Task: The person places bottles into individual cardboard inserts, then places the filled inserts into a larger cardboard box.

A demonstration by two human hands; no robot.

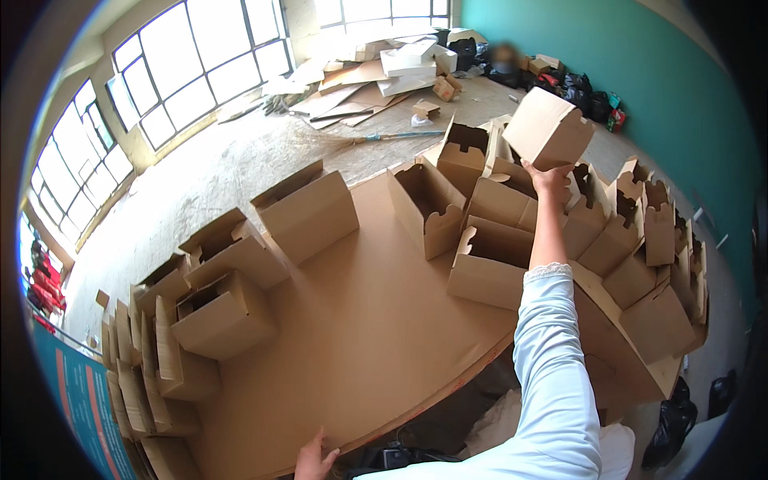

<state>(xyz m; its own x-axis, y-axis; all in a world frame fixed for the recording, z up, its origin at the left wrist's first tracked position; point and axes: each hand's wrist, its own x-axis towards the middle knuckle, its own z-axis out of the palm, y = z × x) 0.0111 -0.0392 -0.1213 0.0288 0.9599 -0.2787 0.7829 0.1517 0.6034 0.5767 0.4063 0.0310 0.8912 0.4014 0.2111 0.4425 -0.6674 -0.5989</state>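
Observation:
My right arm reaches out in a pale sleeve, and my right hand (pixel 550 181) is closed on the near lower edge of a cardboard box (pixel 544 126). That box is raised above a cluster of open-topped boxes on the right, tilted, with a notched edge to its right. My left hand (pixel 317 459) is at the near edge of the cardboard-covered table (pixel 360 344), fingers apart and nothing in them. An open box (pixel 494 264) with cut-out edges lies just below my right hand, and another open box (pixel 430 210) stands to its left.
Along the table's left side stand several open boxes (pixel 224 316) and upright folded cartons (pixel 132 384). Scrap cardboard and white foam (pixel 376 76) are heaped by the windows. A broom (pixel 384 137) lies on the floor. Black bags (pixel 580 92) line the green wall.

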